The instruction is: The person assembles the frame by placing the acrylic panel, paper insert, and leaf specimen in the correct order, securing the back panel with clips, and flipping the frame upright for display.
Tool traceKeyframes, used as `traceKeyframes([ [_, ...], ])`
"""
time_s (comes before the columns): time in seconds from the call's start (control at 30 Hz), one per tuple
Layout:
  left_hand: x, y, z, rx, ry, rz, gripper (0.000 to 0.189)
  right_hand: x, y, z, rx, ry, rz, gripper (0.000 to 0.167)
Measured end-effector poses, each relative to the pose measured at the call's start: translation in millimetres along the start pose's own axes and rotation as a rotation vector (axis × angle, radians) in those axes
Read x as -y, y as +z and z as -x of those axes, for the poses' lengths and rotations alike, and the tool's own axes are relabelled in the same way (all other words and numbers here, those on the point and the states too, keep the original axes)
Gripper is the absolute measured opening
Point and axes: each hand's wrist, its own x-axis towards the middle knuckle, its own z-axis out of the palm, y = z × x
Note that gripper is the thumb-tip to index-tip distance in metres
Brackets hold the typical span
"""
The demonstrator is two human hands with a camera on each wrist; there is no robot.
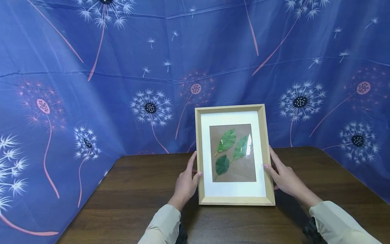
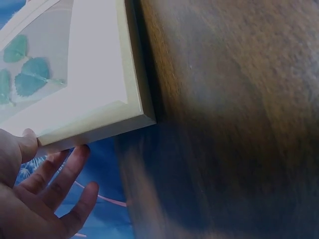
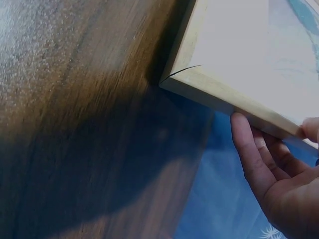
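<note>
A light wooden picture frame (image 1: 233, 200) stands nearly upright on the table, tilted slightly, with a white mat (image 1: 207, 162) around three green leaves (image 1: 226, 139) on a brown backing. On its left side my left hand (image 1: 186, 184) grips the edge, thumb at the front and fingers behind. My right hand (image 1: 287, 179) holds the opposite edge in the same way. In the left wrist view, the thumb and fingertips of the left hand (image 2: 45, 194) meet the frame's side. A thin dark gap shows at one frame corner (image 3: 172, 77) in the right wrist view.
The dark brown wooden table (image 1: 137, 189) spreads out around the frame. Behind it and along both sides hangs a blue cloth (image 1: 115, 112) printed with dandelions. Light sleeves (image 1: 164, 222) cover both forearms, with dark devices at the wrists.
</note>
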Motion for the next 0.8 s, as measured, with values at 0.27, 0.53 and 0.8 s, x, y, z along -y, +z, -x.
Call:
traceKeyframes([
  [0.27,-2.4,-0.4,-1.5,0.013,-0.017,0.004,0.074,0.4,-0.7,-0.6,-0.012,-0.007,0.007,0.079],
  [0.53,-2.7,0.0,-1.4,0.029,-0.032,0.013,0.072,1.6,-1.2,-1.6,-0.009,0.001,0.001,0.079],
  [0.8,-1.0,1.3,1.8,0.048,-0.023,0.066,0.072,-1.8,-6.1,2.7,0.011,0.012,0.011,0.08],
])
